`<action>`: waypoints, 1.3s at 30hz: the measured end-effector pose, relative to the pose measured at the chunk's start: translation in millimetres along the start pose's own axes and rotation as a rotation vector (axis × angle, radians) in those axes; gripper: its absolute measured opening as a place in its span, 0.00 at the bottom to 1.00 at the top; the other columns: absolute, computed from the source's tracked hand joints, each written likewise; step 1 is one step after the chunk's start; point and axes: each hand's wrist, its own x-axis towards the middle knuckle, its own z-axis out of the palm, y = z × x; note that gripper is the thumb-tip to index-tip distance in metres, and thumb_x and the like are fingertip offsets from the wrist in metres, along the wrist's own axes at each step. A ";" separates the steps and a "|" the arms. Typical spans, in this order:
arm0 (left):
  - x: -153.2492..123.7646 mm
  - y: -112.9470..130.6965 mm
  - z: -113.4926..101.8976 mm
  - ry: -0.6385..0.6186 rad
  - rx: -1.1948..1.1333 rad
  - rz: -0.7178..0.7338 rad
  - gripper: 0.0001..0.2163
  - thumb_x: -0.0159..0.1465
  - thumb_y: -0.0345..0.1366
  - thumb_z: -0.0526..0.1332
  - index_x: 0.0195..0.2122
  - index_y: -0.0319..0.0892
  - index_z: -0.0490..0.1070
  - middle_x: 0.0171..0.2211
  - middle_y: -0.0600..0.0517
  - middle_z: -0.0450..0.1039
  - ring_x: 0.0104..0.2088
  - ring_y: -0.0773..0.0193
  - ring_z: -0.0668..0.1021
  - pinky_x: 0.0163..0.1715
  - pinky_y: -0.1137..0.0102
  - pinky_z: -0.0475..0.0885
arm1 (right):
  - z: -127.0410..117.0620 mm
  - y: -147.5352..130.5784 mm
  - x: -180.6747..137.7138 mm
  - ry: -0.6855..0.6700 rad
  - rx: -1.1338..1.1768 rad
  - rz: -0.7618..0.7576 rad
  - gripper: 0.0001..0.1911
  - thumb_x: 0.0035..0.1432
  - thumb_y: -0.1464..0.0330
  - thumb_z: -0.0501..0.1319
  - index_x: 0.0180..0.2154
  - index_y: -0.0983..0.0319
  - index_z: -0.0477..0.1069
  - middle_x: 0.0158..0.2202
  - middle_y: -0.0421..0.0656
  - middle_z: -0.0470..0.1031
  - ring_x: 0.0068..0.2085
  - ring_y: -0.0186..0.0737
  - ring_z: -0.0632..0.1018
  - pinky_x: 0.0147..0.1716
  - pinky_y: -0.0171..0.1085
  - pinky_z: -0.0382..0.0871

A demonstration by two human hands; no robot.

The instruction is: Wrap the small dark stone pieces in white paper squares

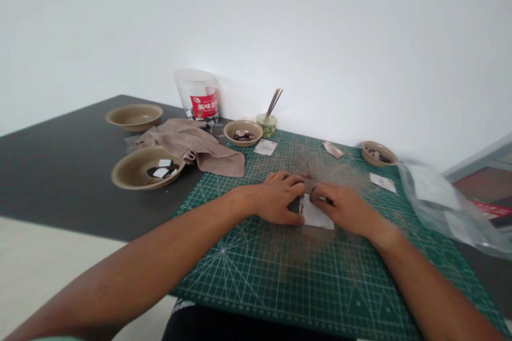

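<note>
The person's bare forearms (pixel 160 256) reach over the dark worktop (pixel 60 170) and its green cutting mat (pixel 272 282). A brown cloth (pixel 188 144) lies across both at left. Near mid-mat, the left hand (pixel 280 197) rests with thumb and fingers parted, the right hand (pixel 344 206) curls narrowly; whether it pinches the white rectangular piece (pixel 318 217) lying between them, I cannot tell.

Before me, a plain white wall (pixel 256 21) rises behind the far edge of my dark counter (pixel 60 160); pale floor (pixel 36 264) shows beyond its near edge, at left.
</note>
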 end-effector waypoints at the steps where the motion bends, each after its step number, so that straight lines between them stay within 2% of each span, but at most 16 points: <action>1: -0.1 0.0 -0.2 -0.002 0.001 -0.004 0.26 0.61 0.57 0.59 0.53 0.46 0.63 0.67 0.45 0.54 0.63 0.40 0.60 0.57 0.45 0.59 | -3.8 3.3 -0.2 -0.006 -0.009 0.011 0.05 0.64 0.72 0.58 0.37 0.60 0.73 0.39 0.43 0.76 0.41 0.41 0.76 0.43 0.41 0.68; 4: -0.9 0.8 -1.5 -0.002 -0.004 0.002 0.24 0.61 0.56 0.60 0.51 0.45 0.63 0.66 0.45 0.55 0.62 0.40 0.60 0.57 0.46 0.60 | -12.2 4.3 -7.4 -0.128 0.026 -0.025 0.06 0.63 0.73 0.59 0.35 0.59 0.73 0.36 0.41 0.76 0.37 0.38 0.76 0.40 0.38 0.68; 6: -1.1 1.2 -1.8 -0.001 -0.007 0.009 0.24 0.61 0.56 0.60 0.51 0.46 0.63 0.66 0.45 0.55 0.63 0.40 0.60 0.58 0.47 0.60 | -9.5 -1.1 -12.0 -0.182 0.042 -0.058 0.06 0.63 0.73 0.59 0.35 0.59 0.73 0.36 0.39 0.76 0.36 0.36 0.75 0.38 0.36 0.67; 9: -0.6 0.7 -0.5 0.000 0.000 0.012 0.25 0.61 0.56 0.60 0.52 0.46 0.63 0.67 0.45 0.54 0.63 0.40 0.59 0.59 0.47 0.59 | 0.1 -6.2 -10.3 -0.098 0.000 -0.043 0.06 0.65 0.72 0.58 0.37 0.59 0.73 0.39 0.40 0.76 0.40 0.38 0.76 0.41 0.37 0.67; 12: 0.4 -0.3 1.1 -0.002 0.010 0.005 0.25 0.61 0.56 0.60 0.52 0.46 0.62 0.67 0.45 0.54 0.63 0.40 0.60 0.58 0.46 0.59 | 0.5 -1.9 -4.5 -0.002 -0.070 0.033 0.06 0.65 0.72 0.58 0.39 0.60 0.74 0.41 0.43 0.76 0.42 0.41 0.76 0.43 0.40 0.67; 14: 0.7 -0.8 1.3 -0.003 0.009 -0.003 0.25 0.61 0.57 0.60 0.51 0.46 0.63 0.67 0.45 0.54 0.63 0.39 0.60 0.58 0.45 0.60 | -3.2 0.4 -3.7 -0.031 -0.070 0.046 0.06 0.64 0.72 0.58 0.37 0.60 0.74 0.38 0.42 0.76 0.40 0.40 0.76 0.42 0.39 0.67; 18: 1.0 -1.5 1.2 -0.004 -0.006 0.015 0.25 0.61 0.58 0.60 0.51 0.46 0.63 0.67 0.46 0.54 0.63 0.40 0.60 0.57 0.45 0.60 | 0.4 -7.5 -4.5 -0.140 0.049 -0.060 0.04 0.64 0.71 0.60 0.36 0.59 0.73 0.37 0.40 0.76 0.38 0.36 0.76 0.40 0.36 0.67; 20: 1.1 -2.1 1.6 -0.006 -0.009 0.021 0.26 0.61 0.58 0.59 0.52 0.46 0.62 0.67 0.45 0.54 0.63 0.40 0.60 0.58 0.45 0.60 | 5.2 -10.6 -2.0 -0.097 0.054 -0.071 0.04 0.65 0.71 0.59 0.37 0.59 0.73 0.40 0.40 0.76 0.41 0.37 0.76 0.42 0.36 0.67; 22: 1.2 -2.3 2.3 -0.009 -0.007 0.008 0.27 0.61 0.58 0.59 0.53 0.46 0.62 0.67 0.45 0.53 0.63 0.40 0.59 0.58 0.45 0.59 | 4.8 -8.8 0.5 -0.025 -0.018 -0.021 0.05 0.65 0.71 0.58 0.38 0.60 0.73 0.41 0.42 0.76 0.42 0.40 0.76 0.43 0.38 0.67; 24: 1.1 -2.1 2.6 -0.010 -0.004 -0.009 0.27 0.60 0.58 0.59 0.53 0.46 0.62 0.67 0.45 0.53 0.64 0.39 0.58 0.58 0.45 0.59 | -1.4 -4.6 0.0 -0.020 -0.088 0.031 0.05 0.64 0.71 0.58 0.37 0.60 0.73 0.38 0.43 0.76 0.41 0.41 0.75 0.42 0.39 0.66; 26: 0.9 -1.4 1.9 -0.010 -0.006 -0.014 0.27 0.60 0.58 0.60 0.53 0.46 0.62 0.67 0.45 0.53 0.63 0.40 0.59 0.58 0.45 0.59 | -7.7 -3.0 -3.5 -0.094 -0.083 0.024 0.05 0.63 0.72 0.59 0.35 0.60 0.73 0.36 0.42 0.75 0.38 0.39 0.75 0.39 0.38 0.66; 29: 0.7 -0.4 0.1 -0.012 -0.012 0.001 0.26 0.60 0.58 0.60 0.52 0.46 0.63 0.66 0.45 0.55 0.63 0.41 0.60 0.58 0.47 0.59 | -6.0 -8.0 -6.9 -0.187 -0.014 -0.083 0.06 0.64 0.73 0.59 0.34 0.59 0.73 0.35 0.40 0.76 0.37 0.37 0.75 0.39 0.36 0.66; 31: 0.9 -0.4 -0.5 -0.015 -0.012 0.008 0.27 0.60 0.58 0.60 0.53 0.46 0.62 0.66 0.45 0.55 0.63 0.41 0.60 0.58 0.47 0.59 | 0.7 -10.4 -4.2 -0.134 -0.020 -0.109 0.06 0.64 0.73 0.58 0.36 0.59 0.73 0.37 0.40 0.76 0.39 0.38 0.75 0.41 0.37 0.66; 33: 1.2 -0.7 -0.2 -0.021 -0.007 0.000 0.27 0.60 0.58 0.59 0.54 0.46 0.61 0.67 0.45 0.54 0.63 0.40 0.59 0.58 0.46 0.59 | 4.8 -8.4 0.7 -0.032 -0.078 -0.060 0.06 0.65 0.72 0.58 0.38 0.60 0.73 0.40 0.42 0.76 0.42 0.40 0.75 0.43 0.39 0.66; 35: 1.3 -0.9 0.1 -0.021 -0.002 -0.013 0.28 0.60 0.58 0.59 0.54 0.46 0.61 0.67 0.45 0.53 0.63 0.39 0.59 0.58 0.45 0.59 | 3.6 -4.2 3.5 0.011 -0.129 -0.003 0.05 0.65 0.72 0.58 0.37 0.61 0.73 0.39 0.44 0.76 0.42 0.41 0.75 0.43 0.40 0.66; 39: 1.2 0.2 -0.7 -0.028 0.000 -0.008 0.27 0.60 0.58 0.59 0.53 0.46 0.62 0.67 0.45 0.53 0.63 0.40 0.59 0.58 0.46 0.59 | -0.2 -5.3 0.1 -0.143 -0.037 -0.073 0.05 0.64 0.72 0.59 0.35 0.60 0.73 0.35 0.40 0.75 0.37 0.37 0.75 0.39 0.37 0.66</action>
